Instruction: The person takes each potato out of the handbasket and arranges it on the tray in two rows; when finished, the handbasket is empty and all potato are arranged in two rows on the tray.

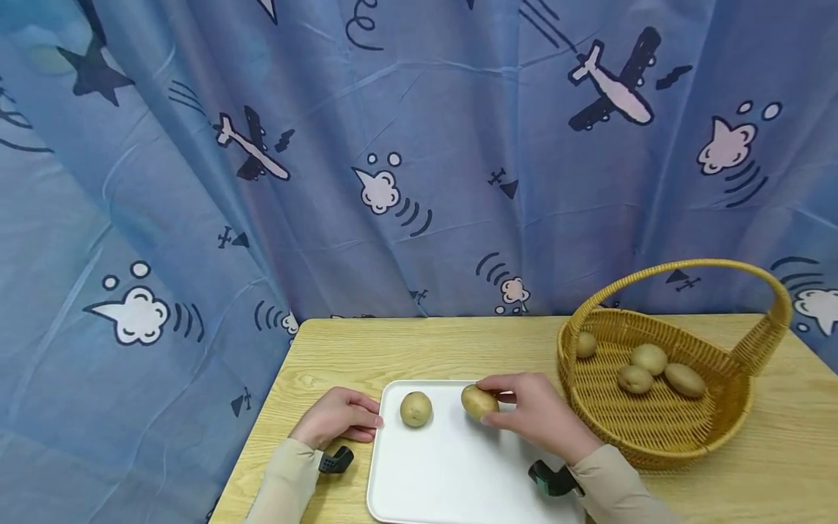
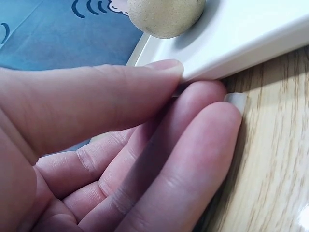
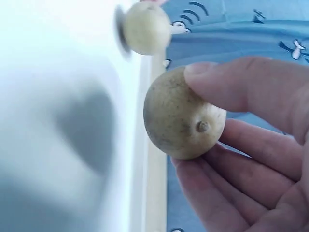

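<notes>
- The left hand (image 1: 337,417) rests at the near-left part of the worktop (image 1: 327,346), its thumb tip on the rim and its fingertips against the outer edge of one white rectangular tray (image 1: 432,480); it pinches that edge, seemingly to steady it.
- Just to the right of the left hand, inside the tray, lies one loose potato (image 1: 415,409), touched by neither hand.
- Farther right, above the tray and between the two hands, is the held potato (image 1: 478,402), one only; its shadow stands apart from it in the right wrist view, so it looks lifted clear.
- The right hand (image 1: 537,415) grasps it between thumb and fingers. The step in hand seems to be setting this potato down beside the loose one; the next move would call for lowering it gently and loosening the fingers once the tray bears its weight, since a round potato may roll.
- To the right of the right hand, well within reach, stands one wicker basket (image 1: 661,457) with an arched handle, holding four potatoes (image 1: 649,359): three grouped, one apart nearer the hand. Six potatoes are visible altogether.
</notes>
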The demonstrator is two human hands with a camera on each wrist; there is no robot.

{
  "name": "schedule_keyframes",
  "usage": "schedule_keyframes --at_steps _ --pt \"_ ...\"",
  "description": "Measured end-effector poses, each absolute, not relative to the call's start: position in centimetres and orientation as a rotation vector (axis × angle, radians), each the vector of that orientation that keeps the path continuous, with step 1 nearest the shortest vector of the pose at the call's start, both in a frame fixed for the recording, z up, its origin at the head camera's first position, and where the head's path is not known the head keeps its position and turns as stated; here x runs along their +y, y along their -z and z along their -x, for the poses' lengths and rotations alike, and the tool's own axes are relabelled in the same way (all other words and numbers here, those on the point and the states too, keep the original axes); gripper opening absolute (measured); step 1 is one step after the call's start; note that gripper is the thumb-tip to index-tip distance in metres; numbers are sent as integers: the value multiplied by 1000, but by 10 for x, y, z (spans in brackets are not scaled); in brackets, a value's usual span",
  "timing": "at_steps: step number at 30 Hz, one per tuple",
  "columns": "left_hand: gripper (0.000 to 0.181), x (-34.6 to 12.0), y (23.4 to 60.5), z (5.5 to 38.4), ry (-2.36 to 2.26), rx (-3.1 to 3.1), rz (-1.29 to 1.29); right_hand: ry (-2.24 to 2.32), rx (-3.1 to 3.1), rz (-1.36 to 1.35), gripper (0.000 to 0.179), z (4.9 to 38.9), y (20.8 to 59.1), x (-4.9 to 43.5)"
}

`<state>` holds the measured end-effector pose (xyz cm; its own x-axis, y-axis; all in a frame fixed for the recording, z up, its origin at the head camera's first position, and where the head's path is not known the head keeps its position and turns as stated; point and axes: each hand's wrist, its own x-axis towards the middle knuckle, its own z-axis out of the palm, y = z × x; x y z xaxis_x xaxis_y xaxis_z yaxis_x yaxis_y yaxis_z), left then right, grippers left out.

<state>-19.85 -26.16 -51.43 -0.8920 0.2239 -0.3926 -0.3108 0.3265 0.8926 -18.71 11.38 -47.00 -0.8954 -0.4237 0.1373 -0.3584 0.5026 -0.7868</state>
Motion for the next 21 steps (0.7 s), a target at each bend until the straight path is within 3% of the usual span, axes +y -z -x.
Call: schedule_keyframes --at_steps 21 --pt "32 -262 515 200 -1586 2139 83 1274 2682 746 42 189 493 91"
